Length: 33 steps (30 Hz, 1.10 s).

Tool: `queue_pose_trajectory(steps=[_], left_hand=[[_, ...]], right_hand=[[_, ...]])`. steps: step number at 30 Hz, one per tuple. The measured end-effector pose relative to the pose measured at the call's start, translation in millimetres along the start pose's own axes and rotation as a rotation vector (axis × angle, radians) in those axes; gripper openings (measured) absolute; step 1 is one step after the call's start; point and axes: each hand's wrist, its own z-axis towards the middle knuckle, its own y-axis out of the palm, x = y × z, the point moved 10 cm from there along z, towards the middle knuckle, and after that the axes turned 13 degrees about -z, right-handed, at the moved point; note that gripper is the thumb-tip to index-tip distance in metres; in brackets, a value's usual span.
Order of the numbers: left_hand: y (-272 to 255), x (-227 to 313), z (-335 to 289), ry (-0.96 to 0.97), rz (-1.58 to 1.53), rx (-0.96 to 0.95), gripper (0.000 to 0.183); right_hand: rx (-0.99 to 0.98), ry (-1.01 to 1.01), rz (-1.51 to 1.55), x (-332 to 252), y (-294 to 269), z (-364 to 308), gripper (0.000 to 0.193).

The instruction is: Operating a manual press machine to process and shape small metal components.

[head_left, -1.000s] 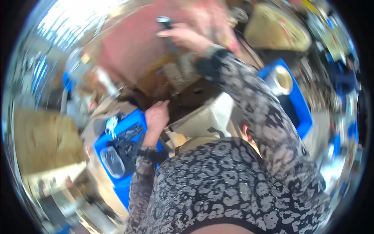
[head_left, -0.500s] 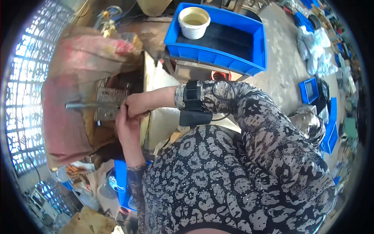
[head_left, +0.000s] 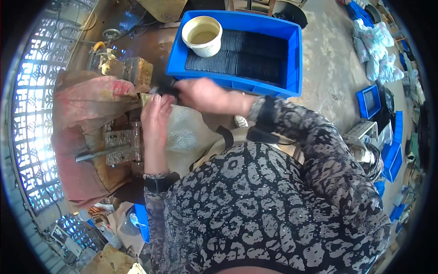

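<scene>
My right hand [head_left: 200,95], smeared by motion, closes on a dark, thin-looking piece [head_left: 166,90] just in front of the blue tub. Its exact shape is blurred. My left hand [head_left: 156,119] is raised beside it, fingers pressed together and fingertips against or very near the dark piece; what they pinch is hidden. To the left of my left hand lies a metal block fixture [head_left: 119,141] with a grey bar handle [head_left: 93,156] sticking out to the left. Neither hand touches the fixture.
The blue tub [head_left: 237,83] holds rows of dark thin plates [head_left: 260,52] and a white bucket [head_left: 205,48]. A stained reddish cloth [head_left: 75,137] drapes around the fixture. Clear plastic sheeting [head_left: 182,130] lies before me. Bagged goods [head_left: 374,43] and smaller blue bins [head_left: 368,101] stand at right.
Both hands have left the fixture and moved away from me toward the tub, the right one also rightward. A dark piece now shows at the right hand. The view has shifted somewhat.
</scene>
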Motion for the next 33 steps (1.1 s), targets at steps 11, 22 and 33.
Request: queue_pose_trajectory(steps=[11,22,33], left_hand=[[-197,122,-147,0.88,1.309,0.749,0.043],[-209,117,-175,1.01,1.525,0.818,0.042],[-215,122,-144,0.74,1.502,0.941,0.057]], right_hand=[[-0.732,0.704,-0.443,180,20,-85,0.021],[-0.796,0.537,-0.704,143,33,-89,0.023],[-0.362,0.367,-0.635,66,-20,76,0.028]])
